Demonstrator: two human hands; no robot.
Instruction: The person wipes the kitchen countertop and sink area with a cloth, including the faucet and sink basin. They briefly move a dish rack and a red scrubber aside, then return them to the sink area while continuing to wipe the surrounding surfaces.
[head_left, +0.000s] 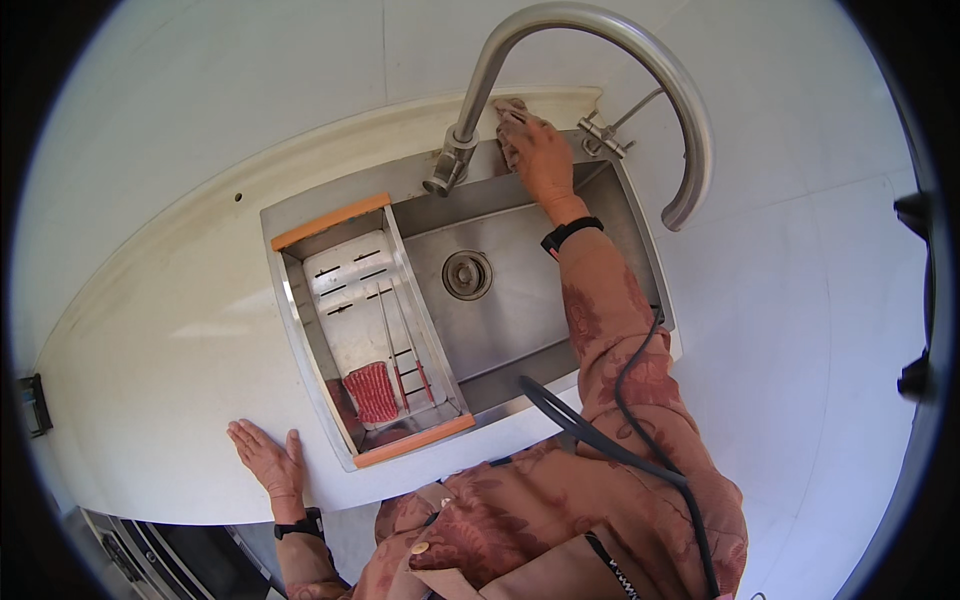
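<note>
My right hand (545, 161) reaches over the stainless steel sink (502, 292) and presses a brown cloth (507, 144) onto the rim behind the basin, just right of the faucet base. Some of the cloth is hidden under my fingers. Flat on the white countertop (187, 360), left of the sink, rests my left hand (268, 459) with fingers pointing away and the thumb apart; it holds nothing. Between the hands, a steel drain basket (345, 277) with wooden end handles spans the sink's left side. It contains a red striped scrub pad (371, 392) and a pair of red-ended chopsticks (403, 345).
A tall curved faucet (592, 15) arches over the sink's back and right. A small valve fitting (602, 136) stands at the back right corner. The drain strainer (467, 275) sits in the basin floor. A dark cable (637, 367) hangs across my right sleeve.
</note>
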